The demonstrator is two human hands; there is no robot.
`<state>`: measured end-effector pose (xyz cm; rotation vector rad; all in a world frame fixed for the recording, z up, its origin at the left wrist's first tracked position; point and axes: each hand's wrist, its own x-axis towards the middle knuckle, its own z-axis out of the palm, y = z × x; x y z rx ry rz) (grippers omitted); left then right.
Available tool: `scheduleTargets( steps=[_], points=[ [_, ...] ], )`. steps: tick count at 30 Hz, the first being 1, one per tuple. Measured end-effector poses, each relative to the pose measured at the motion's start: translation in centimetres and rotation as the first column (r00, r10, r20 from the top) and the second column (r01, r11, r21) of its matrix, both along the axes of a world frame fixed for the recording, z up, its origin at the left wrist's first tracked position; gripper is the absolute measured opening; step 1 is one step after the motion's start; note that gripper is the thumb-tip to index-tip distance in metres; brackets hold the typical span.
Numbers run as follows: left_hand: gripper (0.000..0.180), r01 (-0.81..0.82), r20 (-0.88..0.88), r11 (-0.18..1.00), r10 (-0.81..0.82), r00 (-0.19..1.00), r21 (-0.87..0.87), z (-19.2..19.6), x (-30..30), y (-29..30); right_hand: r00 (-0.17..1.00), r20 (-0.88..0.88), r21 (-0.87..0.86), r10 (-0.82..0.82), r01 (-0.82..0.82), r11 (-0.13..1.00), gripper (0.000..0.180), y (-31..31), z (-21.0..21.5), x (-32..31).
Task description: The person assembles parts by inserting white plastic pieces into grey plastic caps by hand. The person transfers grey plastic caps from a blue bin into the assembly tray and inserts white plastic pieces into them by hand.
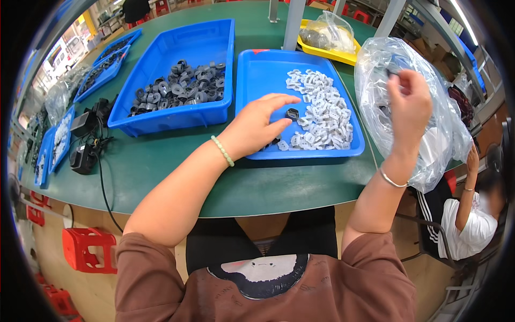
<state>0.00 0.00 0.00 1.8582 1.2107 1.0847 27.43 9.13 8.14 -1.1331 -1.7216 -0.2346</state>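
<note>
Left fingers (281, 101) spread, 1 black part (292, 114) beside | right fingers (395, 89) pinching, seemingly, 1 dark piece (392, 71)

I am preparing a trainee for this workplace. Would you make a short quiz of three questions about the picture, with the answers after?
1. What colour is the small part at the fingertips of the right hand?
A) white
B) dark
C) yellow

2. True or false: the pile of white parts lies in the deep blue bin.

3. Complete: above the left hand, the wrist wears a bracelet of pale green ____.

Key: 1. B. 2. False; it lies in the shallow blue tray. 3. beads.
</note>
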Motion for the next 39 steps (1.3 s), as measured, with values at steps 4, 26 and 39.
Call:
scheduleTargets(
  steps=[4, 26, 39],
  points=[
    [0.041, -0.028, -0.390, 0.977, 0.110, 0.914, 0.210, -1.6, 0.7, 0.2, 0.985, 0.018, 0.093, -0.174, 0.172, 0.981, 0.018, 0.6, -0.4, 0.1],
    [0.027, -0.231, -0.269, 0.932, 0.307, 0.913, 0.281, 0.3, -0.1, -1.2, 0.740, 0.462, -0.426, 0.490, -0.299, 0.854, 0.017, 1.2, -6.2, -6.9],
    [0.032, -0.241, -0.046, 0.934, 0.262, 0.964, 0.265, 0.0, 0.0, -1.0, 0.692, 0.399, -0.512, 0.602, -0.377, 0.772, 0.019, 1.3, -6.9, -6.9]
  ],
)
